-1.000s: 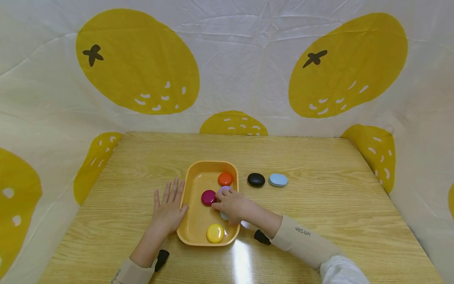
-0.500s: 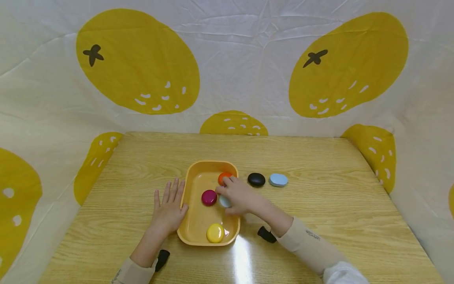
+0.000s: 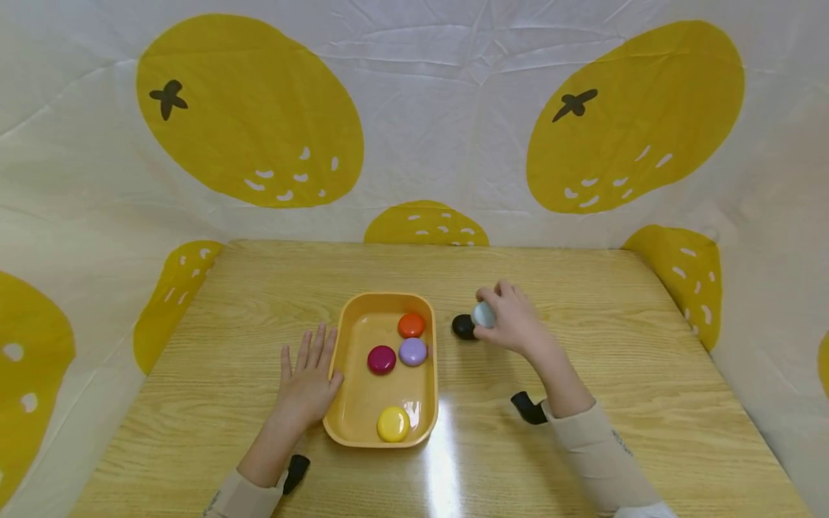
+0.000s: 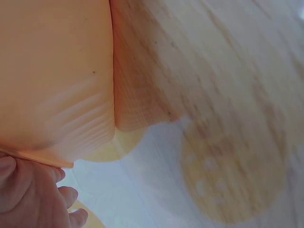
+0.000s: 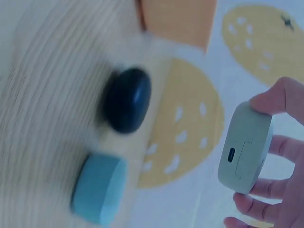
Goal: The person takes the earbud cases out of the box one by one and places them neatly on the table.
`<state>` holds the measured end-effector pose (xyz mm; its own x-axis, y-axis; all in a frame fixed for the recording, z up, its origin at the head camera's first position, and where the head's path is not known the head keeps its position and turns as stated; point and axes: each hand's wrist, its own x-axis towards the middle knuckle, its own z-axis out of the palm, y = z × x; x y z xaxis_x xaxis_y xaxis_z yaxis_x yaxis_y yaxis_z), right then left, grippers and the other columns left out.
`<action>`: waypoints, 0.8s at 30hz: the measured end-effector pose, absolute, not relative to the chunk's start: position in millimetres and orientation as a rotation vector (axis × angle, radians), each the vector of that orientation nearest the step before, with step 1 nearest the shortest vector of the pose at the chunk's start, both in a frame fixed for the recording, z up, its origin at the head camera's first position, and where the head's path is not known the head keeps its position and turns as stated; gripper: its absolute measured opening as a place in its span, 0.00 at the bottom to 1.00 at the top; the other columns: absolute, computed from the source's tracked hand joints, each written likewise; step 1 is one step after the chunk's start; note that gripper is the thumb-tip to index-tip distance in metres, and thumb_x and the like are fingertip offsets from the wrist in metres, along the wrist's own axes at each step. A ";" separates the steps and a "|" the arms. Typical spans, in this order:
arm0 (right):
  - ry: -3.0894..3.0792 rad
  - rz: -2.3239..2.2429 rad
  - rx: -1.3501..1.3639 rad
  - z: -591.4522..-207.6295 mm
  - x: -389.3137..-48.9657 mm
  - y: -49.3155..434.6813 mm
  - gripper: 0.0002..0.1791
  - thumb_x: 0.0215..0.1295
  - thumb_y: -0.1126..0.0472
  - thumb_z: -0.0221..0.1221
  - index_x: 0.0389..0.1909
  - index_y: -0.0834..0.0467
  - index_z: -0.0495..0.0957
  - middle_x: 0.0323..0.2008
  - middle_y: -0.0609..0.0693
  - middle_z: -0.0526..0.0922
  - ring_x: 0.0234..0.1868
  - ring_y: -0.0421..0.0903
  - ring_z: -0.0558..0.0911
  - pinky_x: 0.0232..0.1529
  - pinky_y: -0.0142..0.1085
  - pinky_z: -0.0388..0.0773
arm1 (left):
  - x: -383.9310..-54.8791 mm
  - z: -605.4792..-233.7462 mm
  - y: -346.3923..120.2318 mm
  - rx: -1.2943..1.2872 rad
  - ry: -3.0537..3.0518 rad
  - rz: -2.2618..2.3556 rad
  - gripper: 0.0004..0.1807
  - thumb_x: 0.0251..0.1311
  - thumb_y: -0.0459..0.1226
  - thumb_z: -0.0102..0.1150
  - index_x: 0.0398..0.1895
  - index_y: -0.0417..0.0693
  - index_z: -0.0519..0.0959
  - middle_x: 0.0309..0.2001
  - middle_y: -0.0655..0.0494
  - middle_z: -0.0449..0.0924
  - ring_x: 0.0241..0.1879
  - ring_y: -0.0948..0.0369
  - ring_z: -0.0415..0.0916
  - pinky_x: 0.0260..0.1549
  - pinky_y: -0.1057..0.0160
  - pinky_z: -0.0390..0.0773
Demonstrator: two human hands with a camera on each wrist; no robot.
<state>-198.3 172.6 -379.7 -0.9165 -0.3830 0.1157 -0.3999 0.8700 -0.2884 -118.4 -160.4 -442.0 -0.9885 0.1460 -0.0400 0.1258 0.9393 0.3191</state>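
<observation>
My right hand [image 3: 518, 325] is over the table to the right of the orange tray [image 3: 332, 424]. Between thumb and fingers it grips a pale grey-green earbud charging case [image 5: 246, 149], whose small port faces the right wrist camera. In the head view, the gripped case partly overlaps a glossy black oval case [image 3: 463, 327]. A light blue oval case [image 5: 99, 187] stands beside the black one in the right wrist view; the right hand hides it from the head camera. My left hand [image 3: 303, 392] lies with spread, straight fingers along the tray's left side, thumb at the rim.
Inside the tray are glossy rounded pieces: orange-red [image 3: 411, 325], lilac [image 3: 412, 352], magenta [image 3: 381, 360] and yellow [image 3: 393, 424]. The wooden table [image 3: 272, 280] meets a white cloth [image 3: 447, 129] printed with yellow fruit at its back and sides.
My right hand has lifted the pale earbud case out of the tray and carried it right, over the black case. The lilac piece is now uncovered. My left hand has stayed still.
</observation>
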 end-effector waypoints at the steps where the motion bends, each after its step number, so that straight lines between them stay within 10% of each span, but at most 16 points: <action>1: -3.002 0.496 0.563 -380.6 -199.0 180.6 0.27 0.47 0.53 0.64 0.49 0.57 0.72 0.41 0.60 0.68 0.40 0.56 0.69 0.36 0.48 0.69 | -118.6 -441.8 -160.3 0.214 3.031 0.486 0.35 0.64 0.41 0.40 0.72 0.43 0.44 0.72 0.44 0.38 0.70 0.44 0.34 0.62 0.38 0.30; 24: -3.260 0.514 -0.179 -423.9 -203.4 266.0 0.29 0.54 0.49 0.54 0.48 0.68 0.67 0.43 0.74 0.65 0.42 0.69 0.67 0.36 0.57 0.69 | -118.2 -441.3 -160.1 0.217 3.036 0.479 0.35 0.64 0.42 0.40 0.72 0.44 0.44 0.72 0.44 0.37 0.70 0.44 0.34 0.62 0.38 0.31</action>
<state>-203.4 266.0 -423.9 -0.9809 0.0806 -0.1769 0.1312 0.9462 -0.2959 -118.2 -160.1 -441.3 -0.9882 0.1482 -0.0376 0.1294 0.9417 0.3106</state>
